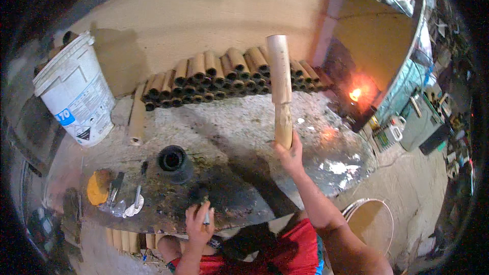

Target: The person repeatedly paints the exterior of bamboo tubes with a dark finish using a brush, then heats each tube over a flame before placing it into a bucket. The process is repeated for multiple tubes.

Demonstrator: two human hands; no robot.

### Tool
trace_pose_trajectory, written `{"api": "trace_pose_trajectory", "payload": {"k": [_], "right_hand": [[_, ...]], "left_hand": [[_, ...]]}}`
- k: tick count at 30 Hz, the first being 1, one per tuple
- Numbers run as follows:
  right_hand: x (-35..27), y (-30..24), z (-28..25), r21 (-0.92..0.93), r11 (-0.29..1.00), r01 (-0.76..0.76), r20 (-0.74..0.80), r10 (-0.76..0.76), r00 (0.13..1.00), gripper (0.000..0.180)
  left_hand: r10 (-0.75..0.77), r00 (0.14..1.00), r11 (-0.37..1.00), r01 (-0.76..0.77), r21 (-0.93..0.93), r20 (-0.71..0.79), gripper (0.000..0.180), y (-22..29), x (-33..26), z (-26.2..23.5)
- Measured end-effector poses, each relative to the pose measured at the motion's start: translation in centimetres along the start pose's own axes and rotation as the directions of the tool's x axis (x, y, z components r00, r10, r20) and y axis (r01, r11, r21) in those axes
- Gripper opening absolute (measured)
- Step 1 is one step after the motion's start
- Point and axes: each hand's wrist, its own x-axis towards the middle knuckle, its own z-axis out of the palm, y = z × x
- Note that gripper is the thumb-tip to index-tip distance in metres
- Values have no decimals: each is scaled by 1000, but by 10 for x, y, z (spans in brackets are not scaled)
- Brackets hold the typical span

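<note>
Pale wood forms the thick, round mallet (pixel 280 76) in the head view; the right hand (pixel 290 155) is closed around its thinner handle and holds it above the grey, stained worktop (pixel 244 117), with the thick end pointing to the far side. The left hand (pixel 199 224), at the near edge, has its fingers bent around a slim, greyish piece (pixel 207 218); I cannot tell exactly what it is. Just beyond these fingers is a dark, blurred shape. Farther left stands a black, round vessel (pixel 175 165) with an open mouth. Left of this vessel lie an orange-yellow, rounded object (pixel 98 187) and some small tools. At the far side, many brown, hollow tubes (pixel 209 79) are stacked; a white plastic bucket (pixel 76 91) stands to their left, and a bright orange flame (pixel 355 94) glows to their right.
</note>
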Motion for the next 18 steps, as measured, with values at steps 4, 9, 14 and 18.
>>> {"api": "trace_pose_trajectory", "payload": {"k": [4, 9, 14, 18], "right_hand": [[-55, -27, -36, -219, 976, -13, -10, 11, 1000, 61], [-119, -51, -66, -239, 969, -57, 55, 72, 996, 60], [-158, -71, -87, -397, 917, -22, 252, 132, 959, 64], [-177, -83, -92, -555, 826, 99, 292, 82, 953, 66]], "left_hand": [[24, 1000, 996, -23, -83, 11, 28, 16, 19, -5], [-145, 989, 898, 121, -423, -26, 23, 57, 84, -1], [-232, 969, 704, 107, -702, -85, 34, 85, 198, 2], [-328, 926, 592, 355, -724, 187, 31, 107, 236, 22]]}}
